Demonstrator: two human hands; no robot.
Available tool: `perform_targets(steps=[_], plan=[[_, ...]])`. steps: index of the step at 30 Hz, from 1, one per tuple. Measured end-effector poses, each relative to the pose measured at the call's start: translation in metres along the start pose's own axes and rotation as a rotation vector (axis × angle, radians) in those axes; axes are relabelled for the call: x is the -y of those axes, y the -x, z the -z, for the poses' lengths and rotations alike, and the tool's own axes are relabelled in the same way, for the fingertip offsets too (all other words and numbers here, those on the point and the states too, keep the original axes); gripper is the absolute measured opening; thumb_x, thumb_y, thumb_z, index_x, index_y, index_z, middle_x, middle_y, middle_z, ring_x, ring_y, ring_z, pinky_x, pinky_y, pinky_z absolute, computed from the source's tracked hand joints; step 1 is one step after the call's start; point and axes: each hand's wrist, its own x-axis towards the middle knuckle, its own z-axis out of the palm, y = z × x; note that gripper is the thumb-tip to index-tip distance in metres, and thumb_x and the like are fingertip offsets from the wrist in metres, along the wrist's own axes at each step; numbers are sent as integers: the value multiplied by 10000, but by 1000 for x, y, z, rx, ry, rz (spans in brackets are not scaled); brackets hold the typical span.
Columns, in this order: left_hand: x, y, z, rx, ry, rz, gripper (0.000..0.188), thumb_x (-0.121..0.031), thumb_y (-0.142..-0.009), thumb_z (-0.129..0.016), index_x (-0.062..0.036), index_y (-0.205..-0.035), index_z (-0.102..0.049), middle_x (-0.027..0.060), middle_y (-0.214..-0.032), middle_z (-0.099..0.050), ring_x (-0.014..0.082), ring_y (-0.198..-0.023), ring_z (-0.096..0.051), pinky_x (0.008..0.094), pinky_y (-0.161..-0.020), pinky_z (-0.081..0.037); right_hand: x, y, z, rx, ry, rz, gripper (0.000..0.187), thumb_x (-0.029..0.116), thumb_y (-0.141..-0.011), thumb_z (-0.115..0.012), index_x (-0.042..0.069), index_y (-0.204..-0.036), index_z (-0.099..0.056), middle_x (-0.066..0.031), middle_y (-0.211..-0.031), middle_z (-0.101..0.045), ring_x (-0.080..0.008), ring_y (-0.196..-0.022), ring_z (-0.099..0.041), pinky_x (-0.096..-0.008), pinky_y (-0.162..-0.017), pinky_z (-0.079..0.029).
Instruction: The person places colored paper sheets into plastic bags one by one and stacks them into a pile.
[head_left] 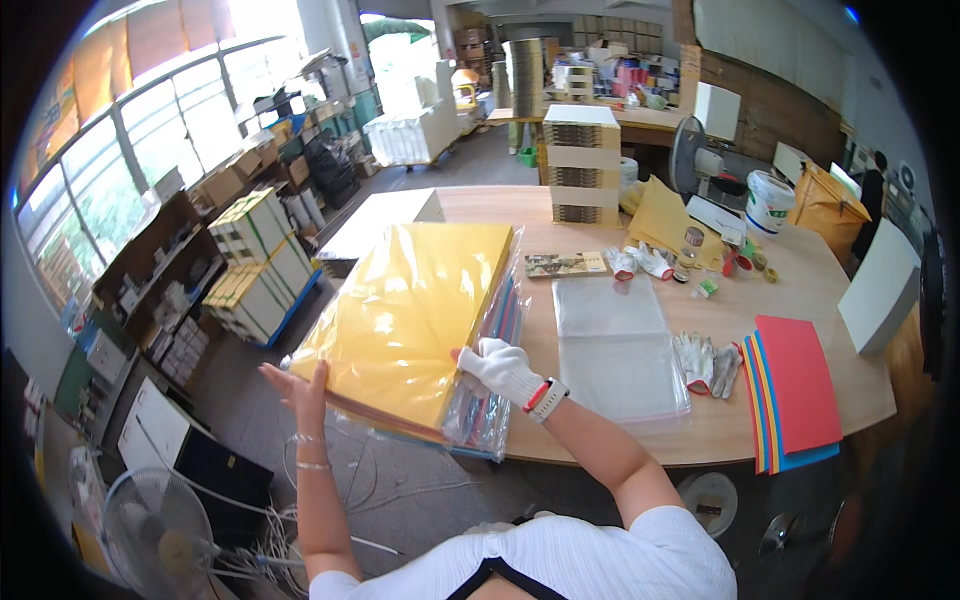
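Lengthwise, the yellow pack [415,310] slants away rightward, its near-right side grasped by the gloved right grip [502,373], its near-left corner touching the splayed left grip [302,390].

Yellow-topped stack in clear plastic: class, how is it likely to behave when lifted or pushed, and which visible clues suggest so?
The yellow-topped stack is probably rather heavy, since several coloured layers show at its side. Its glossy plastic wrapping may make it slippery. Broad and flat-topped, it seems unlikely to roll.
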Motion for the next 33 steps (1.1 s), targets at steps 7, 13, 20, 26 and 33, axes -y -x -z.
perform_targets(steps=[7, 13, 20, 26, 33], plan=[[-130, 8, 1, 920, -357, -724, 602, -432, -851, -472, -132, -1354, -332, 63, -1445, -241, 326, -1346, -130, 567, -1043, -58, -29, 13, 21, 22, -249, 69, 289, 319, -888, -505, 49, -788, -527, -20, -564, -527, -93, -467, -487, -244, -427, -390], [-93, -6, 6, 824, -236, -783, 629, -359, -856, -465, -33, -1363, -285, 143, -1424, -271, 317, -1335, -192, 492, -1061, -98, -117, 114, 85, -103, -59, 16, 204, 220, -893, -447, 34, -862, -525, -24, -647, -549, -94, -597, -537, -244, -543, -444], [-133, 90, 37, 444, 498, -1297, 451, -364, -865, -463, 10, -1118, -469, 177, -1088, -561, 313, -996, -531, 458, -902, -373, -210, 367, 256, -993, 1064, -509, 169, 201, -741, -574, 72, -851, -567, -128, -933, -590, -306, -884, -553, -391, -749, -445], [-194, 235, -33, 1005, 792, -971, 268, -146, -774, -598, -28, -1007, -537, 83, -742, -654, 252, -681, -625, 403, -703, -486, -254, 435, 377, -880, 1365, -385, 888, 220, -599, -742, 9, -1330, -286, -145, -1344, -329, -320, -1226, -336, -415, -1033, -280], [-277, 363, -120, 1707, 830, -596, 197, -52, -825, -572, 6, -1012, -548, 110, -833, -663, 173, -778, -635, 278, -720, -486, -274, 448, 419, -1093, 1366, 151, 544, 230, -706, -699, 24, -1152, -465, -139, -1050, -572, -335, -970, -548, -419, -853, -443]])
